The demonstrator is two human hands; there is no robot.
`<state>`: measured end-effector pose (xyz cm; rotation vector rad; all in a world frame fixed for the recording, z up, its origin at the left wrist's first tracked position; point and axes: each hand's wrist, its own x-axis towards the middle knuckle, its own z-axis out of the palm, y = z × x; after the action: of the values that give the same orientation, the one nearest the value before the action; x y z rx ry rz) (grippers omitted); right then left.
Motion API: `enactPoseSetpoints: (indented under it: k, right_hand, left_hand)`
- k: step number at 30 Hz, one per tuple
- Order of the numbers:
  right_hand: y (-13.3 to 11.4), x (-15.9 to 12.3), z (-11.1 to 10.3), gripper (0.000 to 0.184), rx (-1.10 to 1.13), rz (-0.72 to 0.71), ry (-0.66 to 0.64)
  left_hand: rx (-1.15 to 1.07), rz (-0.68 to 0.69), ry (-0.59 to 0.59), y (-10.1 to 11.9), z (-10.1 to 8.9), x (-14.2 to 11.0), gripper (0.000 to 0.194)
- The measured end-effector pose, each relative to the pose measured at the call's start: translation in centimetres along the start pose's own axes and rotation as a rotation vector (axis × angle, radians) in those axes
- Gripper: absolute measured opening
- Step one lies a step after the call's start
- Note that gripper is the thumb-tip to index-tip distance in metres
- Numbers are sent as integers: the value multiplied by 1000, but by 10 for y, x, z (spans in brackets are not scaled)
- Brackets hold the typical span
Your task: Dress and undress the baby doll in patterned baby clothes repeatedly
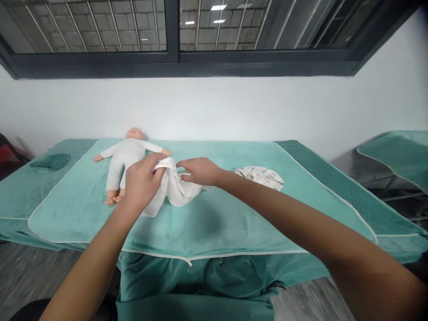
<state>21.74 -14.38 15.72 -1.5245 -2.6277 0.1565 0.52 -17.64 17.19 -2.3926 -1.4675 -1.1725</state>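
My left hand (144, 176) is closed on a white cloth (182, 191), its thumb tucked under a fold at the top. The cloth hangs in loose folds over the green bed cover, and I cannot make out its full shape. Just right of those folds is my right hand (200, 171), with index finger and thumb apart and the fingertips close against the fabric. Behind my left hand a baby doll (126, 154) in a white suit lies on its back, arms spread and feet toward me; my hand hides part of one leg.
A small patterned white cloth (261, 177) lies crumpled beyond my right forearm. The green bed cover (247, 227) has white piping. A dark green oval patch (51, 161) shows at the left end. White wall (214, 107) and a dark window frame (214, 67) stand behind the bed.
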Motion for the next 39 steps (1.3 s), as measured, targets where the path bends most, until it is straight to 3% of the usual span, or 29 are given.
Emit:
enactPoseSetpoints:
  k: [4, 7, 10, 14, 18, 20, 23, 27, 33, 39]
  right_hand:
    - [-5, 13, 4, 33, -165, -12, -88]
    - [12, 18, -3, 38, -205, 141, -36]
    - [34, 16, -11, 34, -104, 238, 32]
    - [32, 8, -10, 25, 21, 83, 104]
    - [-5, 11, -1, 34, 181, -150, 94]
    - [-19, 17, 2, 31, 209, -179, 67]
    - [-16, 25, 5, 30, 217, -102, 137]
    - [20, 25, 8, 35, 220, 58, 282]
    - [62, 2, 9, 33, 72, 308, 135]
    - [72, -33, -19, 29, -158, 381, 125]
  left_hand:
    - [189, 59, 63, -4, -8, -3, 24]
    - [349, -14, 75, -17, -14, -3, 23]
    - [399, -73, 80, -28, -19, -3, 23]
    - [298, -81, 142, -25, -19, 2, 21]
    - [227, -34, 127, -7, -17, 8, 19]
    - [230, -22, 111, -1, -20, 9, 20]
    - [256, -57, 102, -6, -28, 8, 21]
    - [303, -196, 16, -39, -35, 8, 22]
    - [101, -388, -107, -95, -16, 3, 25]
    - [-103, -453, -150, -94, -12, 2, 30]
